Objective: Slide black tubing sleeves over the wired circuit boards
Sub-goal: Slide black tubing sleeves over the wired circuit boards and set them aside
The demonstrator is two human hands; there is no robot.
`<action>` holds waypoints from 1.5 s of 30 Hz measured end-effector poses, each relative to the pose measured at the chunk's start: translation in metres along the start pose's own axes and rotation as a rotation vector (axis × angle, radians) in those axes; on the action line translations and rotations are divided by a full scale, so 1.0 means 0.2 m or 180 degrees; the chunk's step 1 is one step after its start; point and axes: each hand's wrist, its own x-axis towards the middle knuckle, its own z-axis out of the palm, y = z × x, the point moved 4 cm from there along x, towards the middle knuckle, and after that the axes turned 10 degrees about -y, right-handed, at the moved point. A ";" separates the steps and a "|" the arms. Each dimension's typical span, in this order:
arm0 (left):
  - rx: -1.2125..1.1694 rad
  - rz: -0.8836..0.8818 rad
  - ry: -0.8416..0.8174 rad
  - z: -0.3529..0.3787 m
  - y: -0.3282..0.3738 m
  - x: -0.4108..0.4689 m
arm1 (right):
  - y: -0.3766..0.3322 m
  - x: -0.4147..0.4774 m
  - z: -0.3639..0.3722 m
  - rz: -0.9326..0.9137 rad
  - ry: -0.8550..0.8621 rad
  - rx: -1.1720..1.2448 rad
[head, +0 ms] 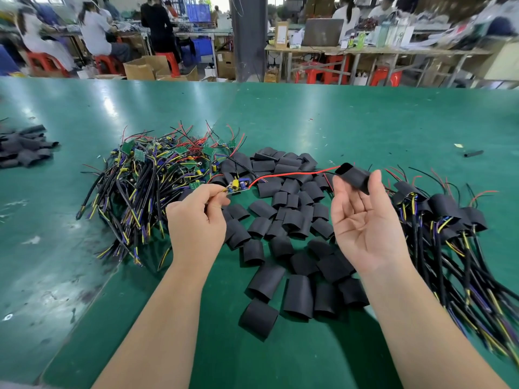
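Observation:
My left hand (198, 220) pinches the near end of a small wired circuit board (237, 186) held just above the table. Its red and black wires (295, 174) run right into the open mouth of a black tubing sleeve (354, 175). My right hand (362, 220), palm up, holds that sleeve between thumb and fingertips. Loose black sleeves (283, 234) lie spread on the table between and below my hands. A tangled heap of bare wired boards (157, 175) lies at the left. Boards with sleeves on them (441, 217) are piled at the right.
The work surface is a green mat (309, 116). A second small pile of black sleeves (24, 148) lies at the far left, and a single sleeve piece (473, 153) at the far right. Seated people, red stools and benches fill the background.

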 end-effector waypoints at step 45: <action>-0.0154 0.0547 -0.0704 0.11 0.18 -0.08 | 0.14 -0.02 0.01 0.0288 -0.0499 -0.1921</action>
